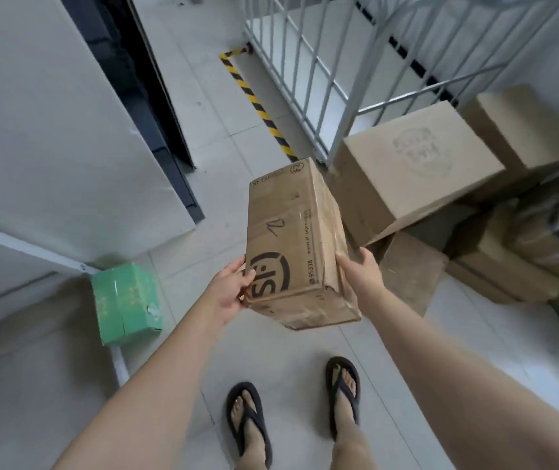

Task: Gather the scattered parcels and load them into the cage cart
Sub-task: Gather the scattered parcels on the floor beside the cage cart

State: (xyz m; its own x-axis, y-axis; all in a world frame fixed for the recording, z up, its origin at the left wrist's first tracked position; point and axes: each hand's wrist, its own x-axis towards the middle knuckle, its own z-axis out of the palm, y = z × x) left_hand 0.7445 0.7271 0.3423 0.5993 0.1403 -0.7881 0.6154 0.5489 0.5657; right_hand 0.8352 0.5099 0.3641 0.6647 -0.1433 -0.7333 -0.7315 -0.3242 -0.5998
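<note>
I hold a long brown cardboard parcel (291, 239) with a black round logo in front of me, above the tiled floor. My left hand (230, 290) grips its near left corner. My right hand (361, 273) presses against its near right side. The grey metal cage cart (308, 72) stands ahead and to the right, its barred side facing me. A big cardboard box (417, 164) leans against the cart's near corner, on top of several more brown parcels (508, 259) heaped on the floor at the right. A green box (127, 300) lies on the floor at the left.
A white cabinet (51, 130) with a dark gap beside it fills the left side. Yellow-and-black tape (257, 103) runs along the floor toward the cart. My feet in dark flip-flops (291, 412) stand on pale tiles below the parcel.
</note>
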